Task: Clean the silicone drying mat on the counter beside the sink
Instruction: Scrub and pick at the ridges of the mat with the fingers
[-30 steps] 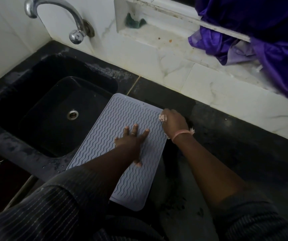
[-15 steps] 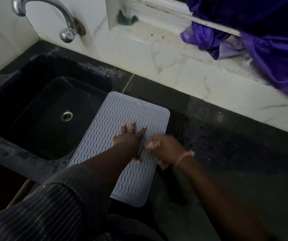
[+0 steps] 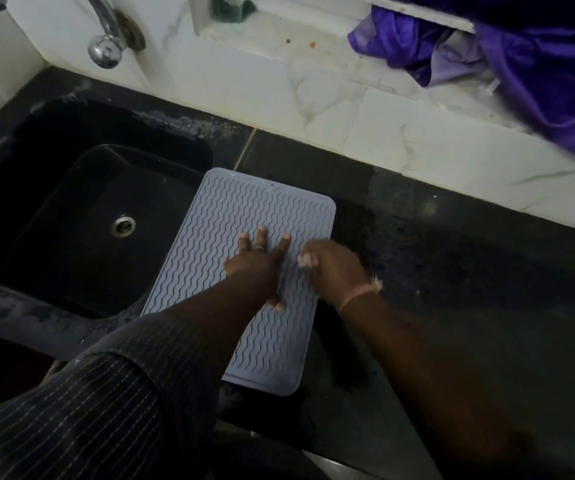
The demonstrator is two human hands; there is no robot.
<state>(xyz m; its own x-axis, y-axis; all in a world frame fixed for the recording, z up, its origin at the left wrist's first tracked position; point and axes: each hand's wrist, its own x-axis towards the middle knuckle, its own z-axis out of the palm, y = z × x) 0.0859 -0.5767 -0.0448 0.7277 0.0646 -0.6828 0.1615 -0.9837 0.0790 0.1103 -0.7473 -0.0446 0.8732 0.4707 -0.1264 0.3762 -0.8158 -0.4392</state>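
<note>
Head view is showing the mat (image 3: pixel 244 216) lying flat on the dark surface (image 3: pixel 452 271), just beside the sink (image 3: pixel 81 216), with one long edge hanging a little over the sink's rim. The left hand (image 3: pixel 258 261) is pressing down on the middle of the mat with straight, spread fingers (image 3: pixel 262 233), holding nothing. The right hand (image 3: pixel 334 268) is sitting at the mat's right edge, curled round something small and pale, maybe a scrubber (image 3: pixel 305 260); it is too blurry to tell. Cleaning looks to be part way through, I think, as no foam or dirt is showing. Its long side is running from near the person toward the wall, leaning a little left.
</note>
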